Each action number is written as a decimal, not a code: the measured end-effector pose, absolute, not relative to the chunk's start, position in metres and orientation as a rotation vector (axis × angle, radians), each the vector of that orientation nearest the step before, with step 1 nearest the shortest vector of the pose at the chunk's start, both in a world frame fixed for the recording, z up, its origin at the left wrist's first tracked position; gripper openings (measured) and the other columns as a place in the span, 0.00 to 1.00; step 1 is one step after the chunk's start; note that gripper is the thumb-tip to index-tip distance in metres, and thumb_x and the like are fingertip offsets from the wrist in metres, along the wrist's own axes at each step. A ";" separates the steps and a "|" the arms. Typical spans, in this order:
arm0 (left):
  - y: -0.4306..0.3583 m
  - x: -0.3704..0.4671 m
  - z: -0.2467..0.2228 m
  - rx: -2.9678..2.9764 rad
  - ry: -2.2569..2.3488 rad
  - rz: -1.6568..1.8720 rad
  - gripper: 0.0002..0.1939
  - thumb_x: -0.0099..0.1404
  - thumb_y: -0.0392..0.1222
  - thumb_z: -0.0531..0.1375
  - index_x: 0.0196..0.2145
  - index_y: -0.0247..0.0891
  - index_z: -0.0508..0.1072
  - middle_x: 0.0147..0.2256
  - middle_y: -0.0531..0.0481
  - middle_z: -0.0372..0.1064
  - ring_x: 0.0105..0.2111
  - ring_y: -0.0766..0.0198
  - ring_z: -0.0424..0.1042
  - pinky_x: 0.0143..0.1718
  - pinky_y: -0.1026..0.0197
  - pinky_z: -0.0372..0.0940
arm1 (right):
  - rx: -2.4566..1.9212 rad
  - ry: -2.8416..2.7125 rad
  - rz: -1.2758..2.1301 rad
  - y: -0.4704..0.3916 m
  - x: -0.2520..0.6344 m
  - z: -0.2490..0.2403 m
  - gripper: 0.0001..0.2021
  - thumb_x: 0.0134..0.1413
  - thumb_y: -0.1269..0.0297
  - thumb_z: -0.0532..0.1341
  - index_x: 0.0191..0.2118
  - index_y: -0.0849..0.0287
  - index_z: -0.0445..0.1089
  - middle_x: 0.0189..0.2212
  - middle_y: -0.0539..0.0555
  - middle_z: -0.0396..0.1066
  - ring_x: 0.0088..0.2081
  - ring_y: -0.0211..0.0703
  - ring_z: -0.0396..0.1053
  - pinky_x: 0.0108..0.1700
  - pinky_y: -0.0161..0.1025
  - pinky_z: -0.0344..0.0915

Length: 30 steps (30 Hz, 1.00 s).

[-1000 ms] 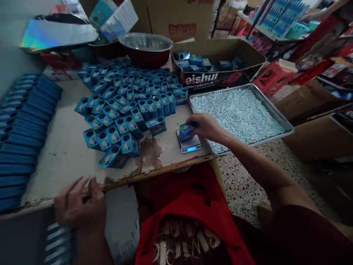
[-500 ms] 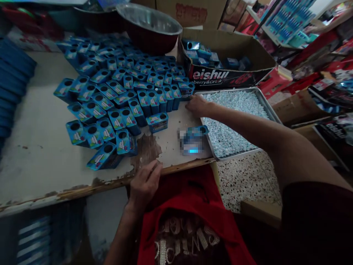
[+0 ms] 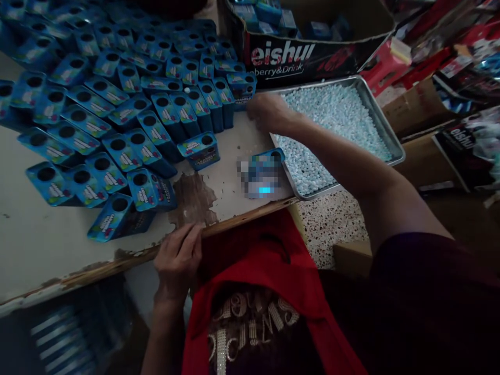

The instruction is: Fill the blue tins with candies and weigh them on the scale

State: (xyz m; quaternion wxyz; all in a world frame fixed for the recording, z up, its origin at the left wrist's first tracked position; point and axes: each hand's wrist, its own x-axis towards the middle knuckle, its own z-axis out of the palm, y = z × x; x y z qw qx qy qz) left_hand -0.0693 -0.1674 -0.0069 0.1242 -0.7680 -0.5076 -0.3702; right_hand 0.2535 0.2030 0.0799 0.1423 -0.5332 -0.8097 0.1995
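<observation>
My left hand (image 3: 179, 255) rests on the table's worn wooden front edge (image 3: 230, 225), its fingers bent together over the rim; what it holds, if anything, is hidden. My right hand (image 3: 269, 112) is between the rows of blue tins and the metal tray (image 3: 399, 151) of pale blue and white pellets (image 3: 332, 125). Its fingers are blurred, curled down beside a blue tin (image 3: 242, 86). Many blue tins with round holes on top (image 3: 113, 151) stand close together on the left. A single tin (image 3: 199, 150) stands in front of them.
An open cardboard box (image 3: 281, 60) with more tins stands behind the tray. On the table near the front edge lies a blurred-out object (image 3: 261, 174) with a lit blue patch. Cartons and red packages (image 3: 394, 60) are at the right. A red apron (image 3: 253, 260) covers my front.
The view has shifted down and closer, so the table things look larger. My right hand remains near the tray's left corner, now more blurred. My left hand stays at the table edge.
</observation>
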 end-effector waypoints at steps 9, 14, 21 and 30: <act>-0.160 -0.029 0.003 -2.357 -1.374 -1.062 0.15 0.77 0.27 0.73 0.57 0.39 0.83 0.47 0.43 0.88 0.42 0.53 0.85 0.52 0.54 0.77 | -1.642 -2.749 0.198 0.107 0.397 0.095 0.33 0.74 0.42 0.73 0.74 0.54 0.77 0.76 0.66 0.74 0.77 0.79 0.66 0.75 0.72 0.70; -0.133 -0.002 0.013 -2.291 -1.488 -1.177 0.16 0.81 0.37 0.73 0.62 0.42 0.82 0.51 0.42 0.87 0.50 0.50 0.86 0.59 0.50 0.78 | -1.560 -2.873 0.129 0.078 0.390 0.055 0.30 0.81 0.50 0.63 0.79 0.54 0.69 0.79 0.69 0.69 0.76 0.76 0.67 0.75 0.70 0.68; -0.087 0.023 0.030 -2.298 -1.899 -1.341 0.28 0.78 0.54 0.73 0.69 0.40 0.79 0.60 0.37 0.82 0.59 0.45 0.83 0.66 0.45 0.78 | -1.629 -2.762 0.270 0.069 0.387 0.064 0.13 0.78 0.56 0.61 0.54 0.57 0.79 0.53 0.67 0.83 0.52 0.65 0.77 0.49 0.51 0.71; -0.004 0.077 0.043 -2.485 -2.026 -1.695 0.21 0.73 0.45 0.76 0.60 0.41 0.82 0.53 0.45 0.85 0.51 0.54 0.87 0.57 0.54 0.83 | -1.181 -0.613 1.465 0.088 0.391 0.072 0.14 0.70 0.58 0.67 0.35 0.52 0.63 0.26 0.46 0.67 0.23 0.34 0.48 0.24 0.30 0.45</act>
